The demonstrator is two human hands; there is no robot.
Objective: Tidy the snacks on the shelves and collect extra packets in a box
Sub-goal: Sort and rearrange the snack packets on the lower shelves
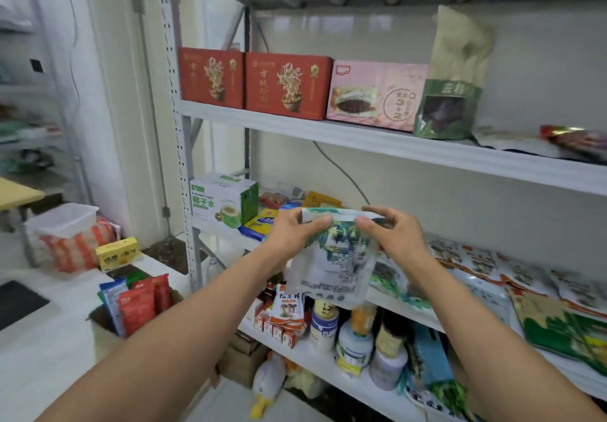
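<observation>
Before the shelves (394,145), snack packet (331,264) in both hands

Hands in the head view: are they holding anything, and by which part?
Yes, one green-and-white snack packet. The left hand pinches the left end of its top edge, the right hand the right end; the rest hangs free below.

Red boxes (288,86): we count two.
Pink box (376,94): we see one.
Coconut-water box (223,200): we see one.
Yellow box (117,253): one.
Tall green bag (455,86): one.
Hands: we count two, left hand (292,229) and right hand (397,234).
Packet (331,265) in our hands: one.
</observation>
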